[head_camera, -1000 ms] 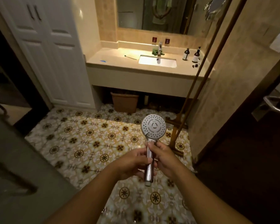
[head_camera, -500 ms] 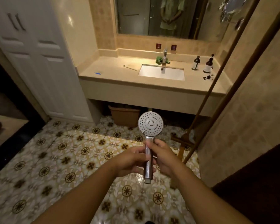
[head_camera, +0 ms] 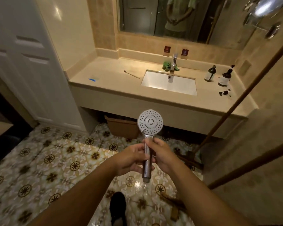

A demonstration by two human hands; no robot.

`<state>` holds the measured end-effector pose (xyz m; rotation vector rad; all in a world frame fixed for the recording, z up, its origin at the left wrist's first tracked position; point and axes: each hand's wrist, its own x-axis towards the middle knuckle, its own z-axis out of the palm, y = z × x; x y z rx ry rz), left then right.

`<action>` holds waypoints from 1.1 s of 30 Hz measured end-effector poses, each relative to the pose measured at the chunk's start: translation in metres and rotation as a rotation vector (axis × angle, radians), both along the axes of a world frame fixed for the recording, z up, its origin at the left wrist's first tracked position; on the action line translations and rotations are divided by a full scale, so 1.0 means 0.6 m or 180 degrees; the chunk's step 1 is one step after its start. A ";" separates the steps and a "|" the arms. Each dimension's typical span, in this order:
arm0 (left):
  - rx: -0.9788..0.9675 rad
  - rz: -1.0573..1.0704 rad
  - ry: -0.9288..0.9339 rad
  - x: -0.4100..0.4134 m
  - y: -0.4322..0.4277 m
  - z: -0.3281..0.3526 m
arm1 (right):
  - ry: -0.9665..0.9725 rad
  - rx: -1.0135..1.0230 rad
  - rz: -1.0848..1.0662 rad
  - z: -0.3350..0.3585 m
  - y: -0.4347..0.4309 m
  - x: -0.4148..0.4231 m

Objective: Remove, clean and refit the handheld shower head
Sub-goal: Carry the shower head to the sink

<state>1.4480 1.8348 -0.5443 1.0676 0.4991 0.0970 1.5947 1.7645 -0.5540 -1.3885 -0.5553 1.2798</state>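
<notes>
The shower head (head_camera: 150, 122) is held upright in mid-air above the patterned floor (head_camera: 55, 160), spray face toward the camera and the handle's end pointing down. The left hand (head_camera: 131, 159) curls its fingers round the handle from 9 o'clock. The right hand (head_camera: 162, 154) grips it from 3 o'clock, thumb up near the neck. Beyond, at 12 o'clock, the tabletop (head_camera: 114, 82) carries a white sink (head_camera: 168, 82) with a tap (head_camera: 173, 62). Two dark bottles (head_camera: 210, 73) stand at 1 o'clock. A brown basket (head_camera: 122, 128) sits under the tabletop at 10 o'clock, and a dark shoe (head_camera: 118, 207) shows at 7 o'clock.

Home bathroom, vanity sink (head_camera: 168, 83) under mirror (head_camera: 178, 17), patterned floor tiles (head_camera: 55, 160)
</notes>
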 end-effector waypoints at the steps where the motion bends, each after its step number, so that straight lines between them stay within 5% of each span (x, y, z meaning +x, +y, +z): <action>1: 0.0028 0.0022 -0.0026 0.011 0.034 -0.003 | -0.0003 -0.0005 -0.0014 -0.002 0.036 0.009; 19: 0.0059 -0.0145 0.0235 0.179 0.524 -0.017 | 0.0108 -0.0150 -0.0229 -0.011 0.484 0.159; 33: -0.0234 0.0068 0.0493 0.414 0.806 -0.053 | 0.0339 -0.0285 0.0037 -0.069 0.791 0.424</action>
